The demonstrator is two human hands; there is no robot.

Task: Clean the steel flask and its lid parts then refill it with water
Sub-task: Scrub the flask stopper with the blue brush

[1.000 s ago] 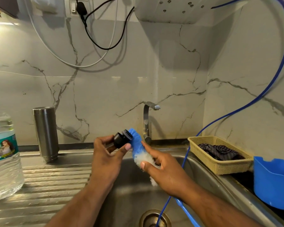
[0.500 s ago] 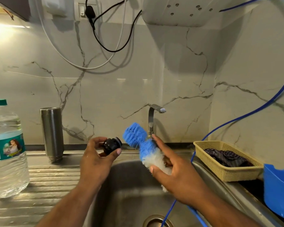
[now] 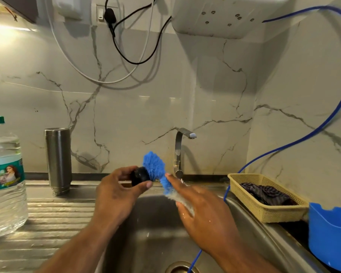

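Bringing the brush (image 3: 155,168) back against the black lid part (image 3: 139,176) after holding the two apart half a second ago, the blue bristles now touching the part's right side. Pinching that lid part in the left hand (image 3: 114,196), thumb and fingertips curled round it, just above the back rim of the sink (image 3: 250,219). Gripping the brush in the right hand (image 3: 205,211) round its white lower bristles, with the index finger lying along the blue section. Leaving the steel flask (image 3: 58,160) standing threaded end down at the back edge of the drainboard (image 3: 47,217), left of the sink and well apart from both hands.

Judging the lid part as small, light and rigid, and probably slick while wet. Holding it by the outer rim, as now, seems soundest, keeping the faces free for the bristles. Expecting those bristles to be soft and yielding, so needing some pressure to scrub. Reckoning the flask stiff and smooth-walled, likely slippery in wet fingers, and best taken with a full wrap round mid-body rather than near the threads.
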